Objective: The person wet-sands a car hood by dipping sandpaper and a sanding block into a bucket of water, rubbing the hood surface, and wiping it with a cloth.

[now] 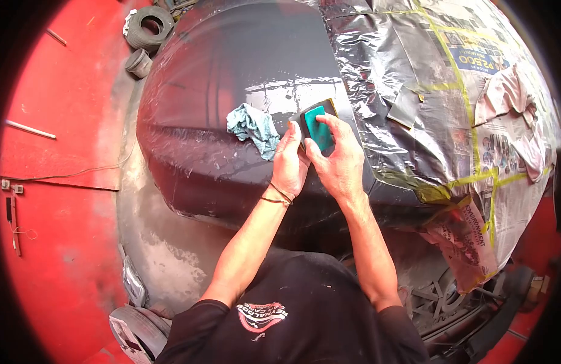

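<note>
My right hand [340, 162] grips a teal sanding block [317, 126], thumb on its near end and index finger along its right side. Behind the block lies a dark sheet of sandpaper [331, 109] with a yellowish edge. At the sheet's left side, my left hand [291, 162] is closed on it, thumb pointing up and the other fingers mostly hidden. Both hands are close together above a dark grey car hood [201, 121]. Just left of them, a crumpled light-blue cloth [255, 129] rests on the hood.
Black plastic [377, 67], newspaper and yellow tape cover the car's right part. Another dark sheet [405, 108] and a pale cloth [505, 97] lie there. A tire [149, 28] and a bucket [138, 63] stand by the red wall [62, 121]. Car parts lie low at right.
</note>
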